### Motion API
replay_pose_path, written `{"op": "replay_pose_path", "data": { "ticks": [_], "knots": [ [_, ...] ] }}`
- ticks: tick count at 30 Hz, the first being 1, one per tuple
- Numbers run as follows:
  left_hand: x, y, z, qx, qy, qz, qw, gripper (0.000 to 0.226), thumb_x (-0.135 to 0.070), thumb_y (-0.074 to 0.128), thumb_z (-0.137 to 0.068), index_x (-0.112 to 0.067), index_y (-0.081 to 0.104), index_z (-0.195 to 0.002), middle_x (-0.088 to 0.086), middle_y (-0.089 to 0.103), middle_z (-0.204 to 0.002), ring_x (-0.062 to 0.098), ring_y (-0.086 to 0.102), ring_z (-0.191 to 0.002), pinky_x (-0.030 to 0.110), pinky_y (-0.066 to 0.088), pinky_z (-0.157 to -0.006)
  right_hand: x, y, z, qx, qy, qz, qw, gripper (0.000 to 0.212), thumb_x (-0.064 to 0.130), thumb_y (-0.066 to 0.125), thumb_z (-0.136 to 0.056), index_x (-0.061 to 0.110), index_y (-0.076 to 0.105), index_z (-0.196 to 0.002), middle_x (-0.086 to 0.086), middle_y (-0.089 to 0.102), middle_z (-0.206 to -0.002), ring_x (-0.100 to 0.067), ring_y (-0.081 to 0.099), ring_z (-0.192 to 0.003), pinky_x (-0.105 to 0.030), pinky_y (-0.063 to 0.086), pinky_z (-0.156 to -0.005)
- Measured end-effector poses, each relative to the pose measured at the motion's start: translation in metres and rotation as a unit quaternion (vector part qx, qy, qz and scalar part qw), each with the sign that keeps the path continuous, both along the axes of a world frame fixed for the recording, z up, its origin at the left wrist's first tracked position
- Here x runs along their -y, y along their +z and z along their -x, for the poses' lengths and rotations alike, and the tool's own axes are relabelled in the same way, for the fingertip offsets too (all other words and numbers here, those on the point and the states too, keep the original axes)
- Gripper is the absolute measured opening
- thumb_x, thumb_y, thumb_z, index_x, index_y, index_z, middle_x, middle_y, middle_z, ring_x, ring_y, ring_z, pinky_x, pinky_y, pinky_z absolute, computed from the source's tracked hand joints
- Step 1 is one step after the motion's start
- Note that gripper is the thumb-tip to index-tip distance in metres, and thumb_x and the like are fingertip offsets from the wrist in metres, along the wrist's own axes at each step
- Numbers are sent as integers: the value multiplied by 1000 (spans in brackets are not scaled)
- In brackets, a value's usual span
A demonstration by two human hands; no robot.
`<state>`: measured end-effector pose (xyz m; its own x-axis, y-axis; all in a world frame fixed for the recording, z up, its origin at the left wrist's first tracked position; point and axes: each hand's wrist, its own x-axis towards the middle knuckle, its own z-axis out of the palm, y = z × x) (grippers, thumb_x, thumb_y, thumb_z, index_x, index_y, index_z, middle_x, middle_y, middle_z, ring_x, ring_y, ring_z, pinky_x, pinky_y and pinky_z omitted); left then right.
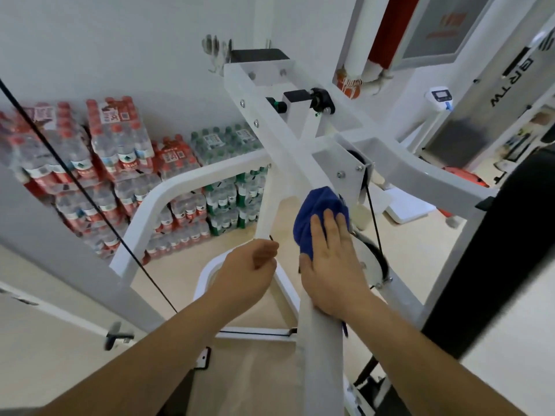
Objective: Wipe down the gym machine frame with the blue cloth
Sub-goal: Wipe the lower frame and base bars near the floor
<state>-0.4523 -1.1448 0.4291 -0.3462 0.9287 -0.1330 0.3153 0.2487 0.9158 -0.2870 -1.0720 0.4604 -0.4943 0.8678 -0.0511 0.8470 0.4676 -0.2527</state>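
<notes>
The white gym machine frame (279,139) runs from bottom centre up to the wall, with a cross beam and pulleys. A blue cloth (315,208) lies bunched on the central white beam just below the crossing. My right hand (333,262) lies flat on the cloth with straight fingers, pressing it against the beam. My left hand (249,271) hovers just left of the beam with its fingers curled in, and I cannot see anything in it. A thin black cable passes close by its knuckles.
Stacked packs of water bottles (120,163) line the wall at left behind a curved white frame bar (156,199). A black cable (75,181) slants across the left. A pulley wheel (372,262) sits right of my right hand. A dark upright post (486,259) stands at right.
</notes>
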Motion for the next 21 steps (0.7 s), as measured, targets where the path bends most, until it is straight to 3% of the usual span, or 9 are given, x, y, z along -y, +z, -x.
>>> {"op": "replay_pose_path", "data": {
  "ticks": [3, 6, 10, 14, 17, 18, 21],
  "knots": [
    [7, 1, -1, -13, 8, -18, 1000, 32, -10, 61, -95, -34, 68, -115, -22, 71, -106, -11, 64, -100, 7, 47, -89, 40, 7, -13, 3, 15, 19, 1000, 76, 50, 6, -96, 17, -10, -162, -1, -25, -167, -19, -30, -152, -35, -15, -125],
    [11, 3, -5, -17, 11, -16, 1000, 34, -9, 61, -95, -35, 68, -116, -22, 71, -109, -11, 63, -101, 10, 47, -91, 10, 6, -5, -1, -7, 13, 1000, 69, 40, 26, -107, 15, -6, -163, -4, -20, -169, -22, -26, -154, -35, -13, -126],
    [15, 17, -16, -24, 4, -31, 999, 36, -10, 59, -97, -35, 64, -123, -27, 64, -115, -14, 60, -103, -1, 42, -79, -25, 4, 10, -2, -36, 28, 999, 69, 33, 30, -107, 10, -4, -162, -11, -14, -170, -29, -20, -155, -43, -8, -127],
    [29, 32, -25, 3, 11, -61, 998, 36, -12, 58, -99, -35, 64, -126, -24, 64, -122, -13, 60, -107, 4, 46, -83, 40, -6, -6, -50, -16, -54, 997, 71, 39, 22, -97, 9, 17, -162, -13, 6, -170, -29, -4, -158, -48, 4, -128],
    [43, 34, -29, 2, 7, -71, 997, 38, -14, 60, -98, -45, 62, -120, -29, 65, -118, -11, 62, -108, 13, 48, -88, 99, -3, -31, -81, 19, 7, 996, 75, 50, 9, -94, 21, -6, -162, 4, -24, -165, -10, -35, -148, -32, -16, -124],
    [48, 33, -31, 1, 7, -69, 998, 38, -14, 60, -98, -47, 63, -118, -30, 66, -116, -11, 62, -107, 14, 49, -89, 115, -3, -36, -69, 23, 13, 997, 75, 52, 10, -94, 21, -8, -160, 5, -27, -163, -8, -38, -146, -32, -15, -125],
    [56, 32, -37, 12, 17, -65, 998, 39, -12, 60, -98, -46, 64, -116, -27, 68, -113, -11, 63, -105, 15, 50, -89, 123, -14, -40, -69, 23, -65, 995, 70, 43, 32, -98, 12, 24, -160, -9, 11, -168, -23, -6, -156, -41, 8, -126]
  ]
}}
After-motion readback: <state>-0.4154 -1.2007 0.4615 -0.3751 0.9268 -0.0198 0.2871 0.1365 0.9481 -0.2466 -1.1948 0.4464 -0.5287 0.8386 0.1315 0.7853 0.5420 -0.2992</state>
